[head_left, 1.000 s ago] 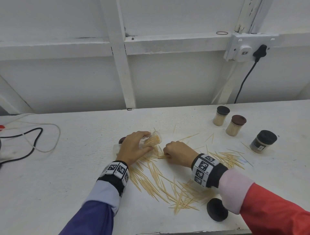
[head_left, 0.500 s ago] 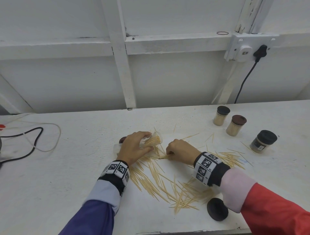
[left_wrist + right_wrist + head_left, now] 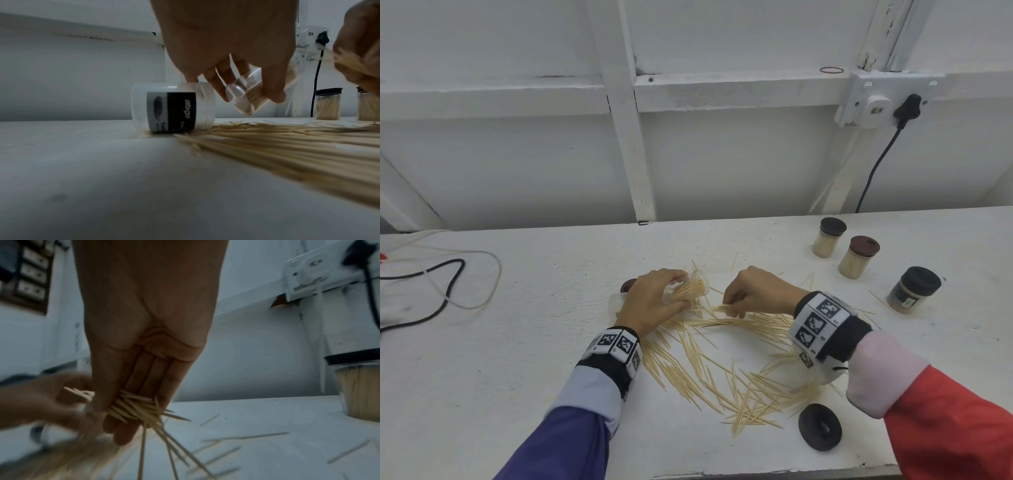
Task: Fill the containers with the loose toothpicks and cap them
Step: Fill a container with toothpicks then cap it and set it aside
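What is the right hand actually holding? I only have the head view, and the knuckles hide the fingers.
Observer: The right wrist view shows the right hand with its fingers curled round a bundle of pale wooden toothpicks; several dangle below.
Operator: And the clear thing behind the left hand?
Observer: The left wrist view shows a clear plastic jar with a grey-and-black label, on its side, uncapped.
Operator: Is the held container resting on the table?
Observer: Apparently not. The left hand holds the small clear tube tilted above the white table.

Head view bright, even; wrist views dim, motion-blurred.
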